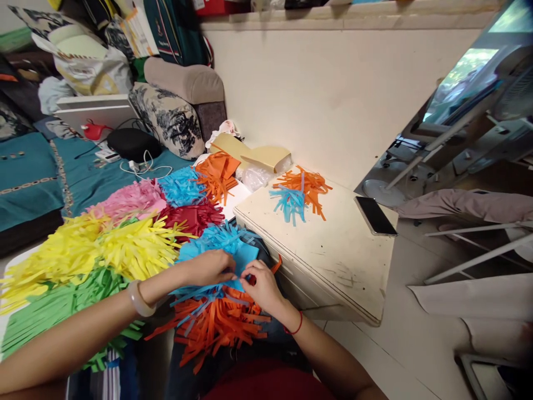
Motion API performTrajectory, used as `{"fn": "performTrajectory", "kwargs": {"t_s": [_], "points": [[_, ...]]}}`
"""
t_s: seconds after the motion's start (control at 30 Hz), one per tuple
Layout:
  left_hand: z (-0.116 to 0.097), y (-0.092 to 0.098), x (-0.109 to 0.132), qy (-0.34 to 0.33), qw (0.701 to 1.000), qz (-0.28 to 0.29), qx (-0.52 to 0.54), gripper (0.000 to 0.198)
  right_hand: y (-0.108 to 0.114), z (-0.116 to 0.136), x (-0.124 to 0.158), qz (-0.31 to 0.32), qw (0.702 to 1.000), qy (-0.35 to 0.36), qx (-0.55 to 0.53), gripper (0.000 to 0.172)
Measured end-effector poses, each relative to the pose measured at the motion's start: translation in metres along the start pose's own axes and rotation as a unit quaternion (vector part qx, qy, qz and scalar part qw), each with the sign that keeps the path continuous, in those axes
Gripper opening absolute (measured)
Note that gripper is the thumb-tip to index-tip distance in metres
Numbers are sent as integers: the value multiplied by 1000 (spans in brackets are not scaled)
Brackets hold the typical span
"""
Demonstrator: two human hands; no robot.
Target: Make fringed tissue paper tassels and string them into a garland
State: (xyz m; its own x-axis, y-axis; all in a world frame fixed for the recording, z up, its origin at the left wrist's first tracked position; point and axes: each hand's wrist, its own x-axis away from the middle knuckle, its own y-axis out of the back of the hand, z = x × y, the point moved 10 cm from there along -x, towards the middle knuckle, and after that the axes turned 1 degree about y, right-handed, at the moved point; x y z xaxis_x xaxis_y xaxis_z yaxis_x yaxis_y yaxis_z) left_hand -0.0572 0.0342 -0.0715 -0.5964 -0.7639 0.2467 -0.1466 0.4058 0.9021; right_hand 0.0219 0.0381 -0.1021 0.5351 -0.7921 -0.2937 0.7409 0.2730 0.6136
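Observation:
Over my lap, my left hand [211,268] and my right hand [263,284] meet with bent, pinching fingers at the edge of some blue fringed paper [246,255]. Its uncut flat part shows just above the fingertips, while cut strips spread behind my left hand. Directly below the hands, orange fringed paper [219,328] drapes across my legs, with a few blue strips mixed in. What exactly lies between the fingertips is too small to make out clearly.
Yellow [137,247], green [70,303], pink [129,197] and dark red fringed paper [194,218] lie at the left. A cream cabinet [328,261] on the right bears a phone [375,215] and a small orange-and-blue fringe bunch [306,189]. Behind is a cluttered sofa [29,166].

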Motion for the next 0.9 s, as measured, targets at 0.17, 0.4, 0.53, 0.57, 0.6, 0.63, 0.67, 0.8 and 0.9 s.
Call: {"fn": "performTrajectory", "kwargs": {"t_s": [0.17, 0.4, 0.53, 0.57, 0.6, 0.63, 0.67, 0.8, 0.9], "points": [[-11, 6, -7, 14, 992, -62, -108, 13, 10, -4, 5, -43, 998, -26, -26, 10], [-57, 34, 46, -44, 909, -350, -223, 9, 7, -19, 2, -64, 990, -47, -119, 29], [-76, 1, 55, -113, 897, -342, -256, 9, 17, -41, 23, -127, 968, -94, -194, 29], [-75, -11, 45, -109, 909, -303, -266, 9, 18, -48, 32, -148, 959, -113, -212, 27], [-71, -21, 34, -95, 920, -263, -275, 9, 17, -55, 42, -169, 949, -135, -231, 27], [-67, -30, 22, -78, 929, -228, -280, 11, 15, -62, 52, -186, 938, -156, -249, 28], [-62, -37, 11, -65, 936, -196, -284, 14, 11, -67, 60, -199, 927, -174, -266, 30], [-54, -51, -16, -39, 951, -112, -285, 13, -8, -78, 71, -195, 906, -208, -313, 30], [-54, -50, -17, -35, 950, -88, -299, 12, -17, -74, 54, -132, 912, -205, -331, 31]]}}
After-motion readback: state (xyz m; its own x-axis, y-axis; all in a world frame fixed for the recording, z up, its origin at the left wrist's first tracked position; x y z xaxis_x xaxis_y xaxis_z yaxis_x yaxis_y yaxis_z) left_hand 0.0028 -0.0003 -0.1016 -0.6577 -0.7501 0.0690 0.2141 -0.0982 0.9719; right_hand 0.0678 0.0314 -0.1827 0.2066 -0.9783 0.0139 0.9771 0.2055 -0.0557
